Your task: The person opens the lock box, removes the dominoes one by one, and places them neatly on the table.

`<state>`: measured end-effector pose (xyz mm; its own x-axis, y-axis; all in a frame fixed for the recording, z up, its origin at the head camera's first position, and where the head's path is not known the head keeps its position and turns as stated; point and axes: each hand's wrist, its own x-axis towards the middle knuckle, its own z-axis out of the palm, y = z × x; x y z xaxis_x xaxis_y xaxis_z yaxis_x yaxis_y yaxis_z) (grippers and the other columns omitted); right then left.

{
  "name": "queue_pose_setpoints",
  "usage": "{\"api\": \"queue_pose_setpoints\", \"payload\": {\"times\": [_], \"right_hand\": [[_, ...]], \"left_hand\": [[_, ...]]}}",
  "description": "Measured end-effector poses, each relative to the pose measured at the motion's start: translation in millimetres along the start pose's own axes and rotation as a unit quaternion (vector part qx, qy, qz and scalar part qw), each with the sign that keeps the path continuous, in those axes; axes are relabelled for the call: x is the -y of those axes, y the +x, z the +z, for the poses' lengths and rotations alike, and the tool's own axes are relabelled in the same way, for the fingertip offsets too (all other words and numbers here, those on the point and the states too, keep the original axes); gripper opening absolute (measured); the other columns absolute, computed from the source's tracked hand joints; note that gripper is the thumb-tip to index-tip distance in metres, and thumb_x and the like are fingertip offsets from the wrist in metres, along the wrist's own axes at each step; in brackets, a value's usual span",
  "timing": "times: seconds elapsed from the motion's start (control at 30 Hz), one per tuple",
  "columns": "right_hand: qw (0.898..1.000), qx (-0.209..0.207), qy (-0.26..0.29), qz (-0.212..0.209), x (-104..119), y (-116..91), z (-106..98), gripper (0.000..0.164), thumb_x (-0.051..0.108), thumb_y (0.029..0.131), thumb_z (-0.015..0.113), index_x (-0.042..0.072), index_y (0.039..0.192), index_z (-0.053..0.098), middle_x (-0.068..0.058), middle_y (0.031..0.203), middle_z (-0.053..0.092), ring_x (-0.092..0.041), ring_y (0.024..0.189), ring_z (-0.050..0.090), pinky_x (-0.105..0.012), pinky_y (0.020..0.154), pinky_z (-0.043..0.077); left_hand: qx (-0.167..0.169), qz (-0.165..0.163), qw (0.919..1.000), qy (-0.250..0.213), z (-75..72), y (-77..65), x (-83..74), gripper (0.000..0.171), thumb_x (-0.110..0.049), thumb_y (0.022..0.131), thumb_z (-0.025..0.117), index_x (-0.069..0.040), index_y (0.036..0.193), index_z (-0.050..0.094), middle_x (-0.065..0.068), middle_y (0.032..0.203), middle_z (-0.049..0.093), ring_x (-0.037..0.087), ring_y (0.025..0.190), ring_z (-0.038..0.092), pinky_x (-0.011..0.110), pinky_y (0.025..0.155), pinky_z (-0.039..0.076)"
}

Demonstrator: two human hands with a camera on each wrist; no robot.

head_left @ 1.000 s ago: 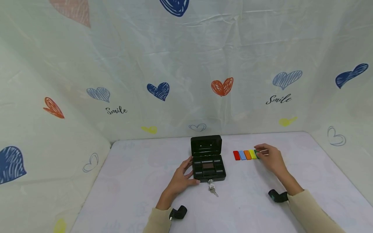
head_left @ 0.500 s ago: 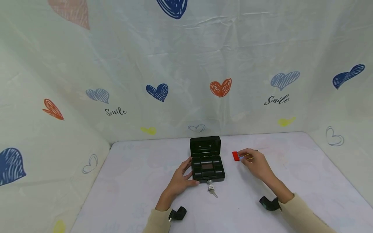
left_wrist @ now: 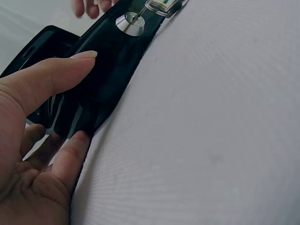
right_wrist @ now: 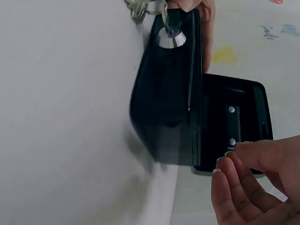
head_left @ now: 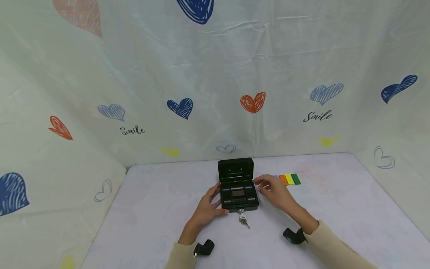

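Observation:
A black cash box (head_left: 250, 207) stands on the table with its lid (head_left: 236, 164) raised. Keys (head_left: 244, 222) hang from the lock on its front. My left hand (head_left: 205, 209) grips the box at the left, thumb at the front and fingers along the side. My right hand (head_left: 273, 192) is by the box's right edge, fingers loosely bent; nothing shows between them in the right wrist view. Beyond it lie small flat tiles in a row: green (head_left: 296, 179), yellow (head_left: 289, 179), orange (head_left: 283, 179) and a partly covered blue one (head_left: 276, 176). The red tile is out of sight.
A white table (head_left: 161, 194) carries the box and the tiles. Behind it hangs a pale sheet (head_left: 208, 74) printed with hearts, which also runs down both sides. A dark wrist camera (head_left: 205, 247) sits at the left cuff, another wrist camera (head_left: 293, 236) at the right.
My right hand has travelled left from the green tile, over the row, to the box's right side. The green, yellow and orange tiles are uncovered again. My left hand has kept its place.

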<state>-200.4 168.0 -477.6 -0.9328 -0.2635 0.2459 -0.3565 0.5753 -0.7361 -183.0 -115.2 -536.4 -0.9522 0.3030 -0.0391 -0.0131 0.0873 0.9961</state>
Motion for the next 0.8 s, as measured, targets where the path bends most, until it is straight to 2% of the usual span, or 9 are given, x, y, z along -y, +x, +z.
{"api": "queue_pose_setpoints", "payload": {"times": [0.17, 0.8], "right_hand": [[1.000, 0.014, 0.011, -0.020, 8, 6, 7, 0.025, -0.013, 0.092, 0.071, -0.001, 0.114, 0.073, -0.013, 0.108, 0.075, -0.024, 0.092, 0.071, -0.039, 0.084, 0.067], [0.995, 0.082, 0.041, -0.038, 24, 23, 24, 0.026, -0.011, 0.094, 0.071, -0.002, 0.118, 0.072, -0.017, 0.115, 0.073, -0.026, 0.096, 0.070, -0.037, 0.090, 0.066]], "left_hand": [[-0.001, 0.000, 1.0000, 0.000, -0.4, -0.2, 0.3, 0.109, 0.013, 0.077, 0.086, -0.006, 0.167, 0.028, 0.019, 0.170, 0.031, 0.041, 0.158, 0.027, 0.040, 0.120, 0.044], [0.003, -0.003, 1.0000, 0.002, -0.7, -1.6, 0.3, 0.107, 0.010, 0.079, 0.085, -0.008, 0.167, 0.028, 0.020, 0.170, 0.030, 0.040, 0.158, 0.028, 0.040, 0.119, 0.046]]}}
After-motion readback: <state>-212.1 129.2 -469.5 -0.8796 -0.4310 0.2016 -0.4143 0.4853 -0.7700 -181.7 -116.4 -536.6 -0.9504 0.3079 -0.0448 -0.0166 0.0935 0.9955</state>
